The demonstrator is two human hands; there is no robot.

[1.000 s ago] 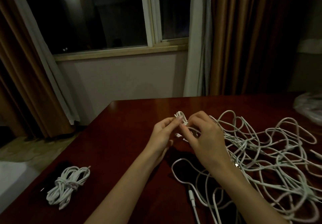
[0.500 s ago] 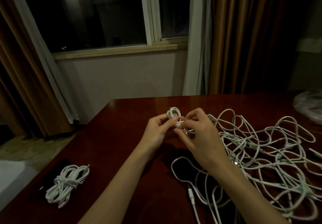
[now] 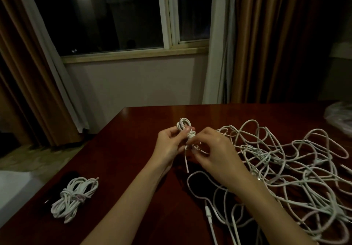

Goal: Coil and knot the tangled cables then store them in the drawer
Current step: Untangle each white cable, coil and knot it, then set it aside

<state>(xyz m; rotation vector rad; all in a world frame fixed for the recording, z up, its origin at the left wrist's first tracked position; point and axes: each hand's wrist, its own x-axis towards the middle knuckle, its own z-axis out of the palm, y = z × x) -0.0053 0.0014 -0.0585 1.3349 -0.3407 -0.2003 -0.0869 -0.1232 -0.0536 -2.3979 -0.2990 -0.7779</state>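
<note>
Hands, left hand [image 3: 168, 145] and right hand [image 3: 215, 155], grip a small coiled cable [image 3: 185, 128] above the table [image 3: 133, 149].

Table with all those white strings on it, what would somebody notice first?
First the big tangle of white cables sprawled over the right side of the dark red table. Next the two hands in the middle, left hand and right hand, both holding a small coil just above the table. Last, a finished knotted bundle lying alone near the left edge.
</note>
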